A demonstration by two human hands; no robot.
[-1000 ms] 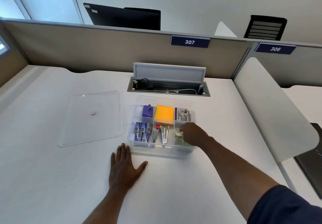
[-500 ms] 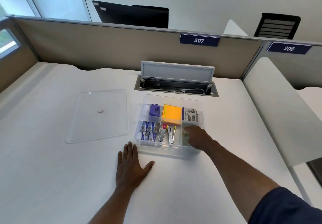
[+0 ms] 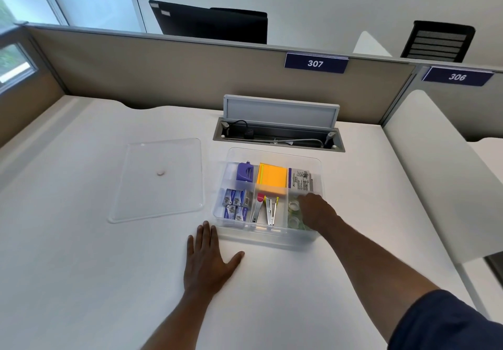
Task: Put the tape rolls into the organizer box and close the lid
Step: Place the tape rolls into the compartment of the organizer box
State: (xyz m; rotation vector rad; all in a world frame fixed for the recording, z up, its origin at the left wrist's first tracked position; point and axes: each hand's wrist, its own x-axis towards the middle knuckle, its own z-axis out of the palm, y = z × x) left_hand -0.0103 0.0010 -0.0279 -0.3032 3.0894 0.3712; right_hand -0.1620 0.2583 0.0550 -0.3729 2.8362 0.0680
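The clear organizer box (image 3: 272, 236) stands open in the middle of the white desk. Its front right compartment holds clear tape rolls (image 3: 294, 207), one behind the other. My right hand (image 3: 317, 212) reaches down into that compartment, fingertips against the rear roll. The palm hides the rest of the compartment, so its grip cannot be made out. My left hand (image 3: 208, 265) lies flat on the desk just in front of the box's left corner, fingers spread, holding nothing. The clear lid (image 3: 160, 180) lies flat on the desk, left of the box.
Other compartments hold small blue staple boxes (image 3: 235, 204), a purple item (image 3: 244, 171), orange sticky notes (image 3: 272, 178) and metal staple removers (image 3: 268, 209). A cable tray with a raised flap (image 3: 280, 112) sits behind the box. A white divider panel (image 3: 435, 172) bounds the right side.
My right hand has lowered the tape roll it held at its fingertips down into the front right compartment. My left hand has stayed flat on the desk.
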